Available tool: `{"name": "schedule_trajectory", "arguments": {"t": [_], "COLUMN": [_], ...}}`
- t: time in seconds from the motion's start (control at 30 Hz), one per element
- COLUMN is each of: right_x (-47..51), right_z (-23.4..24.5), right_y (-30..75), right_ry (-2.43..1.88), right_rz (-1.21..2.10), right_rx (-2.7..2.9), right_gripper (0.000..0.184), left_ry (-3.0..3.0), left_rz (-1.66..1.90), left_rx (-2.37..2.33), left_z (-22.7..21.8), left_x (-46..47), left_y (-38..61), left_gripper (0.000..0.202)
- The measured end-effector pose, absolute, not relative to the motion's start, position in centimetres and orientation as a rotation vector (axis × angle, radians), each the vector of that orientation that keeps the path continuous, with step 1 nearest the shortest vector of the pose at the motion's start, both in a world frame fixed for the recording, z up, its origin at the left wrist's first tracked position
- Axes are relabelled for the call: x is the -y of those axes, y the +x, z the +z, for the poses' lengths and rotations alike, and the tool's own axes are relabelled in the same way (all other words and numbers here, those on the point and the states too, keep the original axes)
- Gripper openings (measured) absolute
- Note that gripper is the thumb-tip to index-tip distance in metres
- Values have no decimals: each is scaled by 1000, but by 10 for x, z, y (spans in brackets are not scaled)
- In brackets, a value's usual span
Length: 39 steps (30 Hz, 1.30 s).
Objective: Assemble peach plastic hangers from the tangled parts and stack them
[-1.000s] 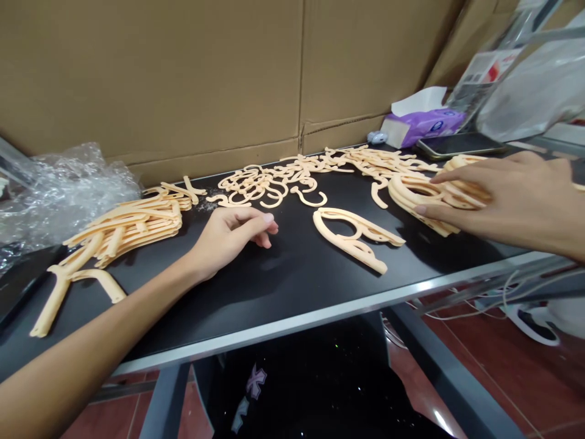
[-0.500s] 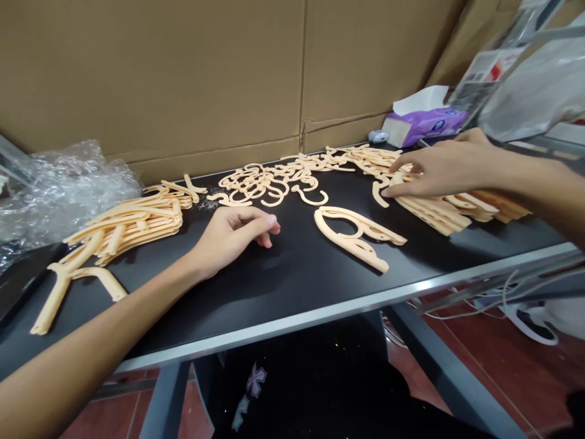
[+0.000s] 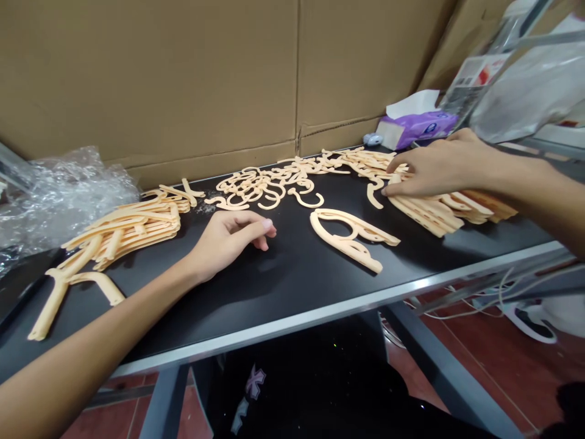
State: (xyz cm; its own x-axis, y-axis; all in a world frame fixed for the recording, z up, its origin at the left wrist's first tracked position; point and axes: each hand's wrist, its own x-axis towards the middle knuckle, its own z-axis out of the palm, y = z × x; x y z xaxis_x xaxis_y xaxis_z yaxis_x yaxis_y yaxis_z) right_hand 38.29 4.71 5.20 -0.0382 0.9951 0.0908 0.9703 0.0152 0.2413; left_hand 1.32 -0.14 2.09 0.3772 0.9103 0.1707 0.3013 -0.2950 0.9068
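My left hand (image 3: 231,242) rests on the black table, fingers loosely curled in and thumb lying against them; nothing shows in it. At the right, my right hand (image 3: 441,167) has thumb and fingers closed around the near end of a cream plastic hanger arm (image 3: 418,210) in a row of similar pieces. Part of that grip is hidden behind the fingers. Between my hands lies a folded hanger (image 3: 338,244) with two arms side by side. Behind it is a heap of loose hanger hooks (image 3: 260,183), with a single hook (image 3: 311,201) apart in front.
A stack of hanger arms (image 3: 137,228) lies at the left, with joined arms (image 3: 59,286) before it and crumpled clear plastic (image 3: 77,189) behind. A purple tissue pack (image 3: 423,129) stands back right. Cardboard (image 3: 183,79) walls the rear; a metal edge (image 3: 292,323) runs along the front.
The view has shifted slightly, so everything on the table sits a little further left. Both hands keep nearly the same pose and place relative to the pieces.
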Motion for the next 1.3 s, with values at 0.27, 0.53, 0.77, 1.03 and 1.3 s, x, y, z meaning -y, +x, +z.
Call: {"name": "schedule_trajectory", "arguments": {"t": [0.27, 0.53, 0.77, 1.03, 1.3], "right_x": [-34, 54, 62, 61, 74], "right_z": [57, 30, 6, 8, 25], "right_y": [379, 331, 333, 344, 361], "right_ry": [2131, 1851, 1844, 1961, 2117], "right_rz": [457, 452, 350, 205, 617], "right_rx": [-2203, -2972, -3012, -2929, -2908], "right_gripper": [78, 68, 59, 65, 60], "left_ry": [1794, 1842, 1853, 1860, 1869], "left_rz": [917, 906, 907, 892, 883], "left_rx": [-1063, -1058, -1071, -1082, -1071], "left_z": [22, 23, 22, 23, 24], "left_x": [3, 2, 3, 4, 3], "left_y": [15, 15, 15, 15, 15], "left_gripper": [23, 23, 22, 22, 23]}}
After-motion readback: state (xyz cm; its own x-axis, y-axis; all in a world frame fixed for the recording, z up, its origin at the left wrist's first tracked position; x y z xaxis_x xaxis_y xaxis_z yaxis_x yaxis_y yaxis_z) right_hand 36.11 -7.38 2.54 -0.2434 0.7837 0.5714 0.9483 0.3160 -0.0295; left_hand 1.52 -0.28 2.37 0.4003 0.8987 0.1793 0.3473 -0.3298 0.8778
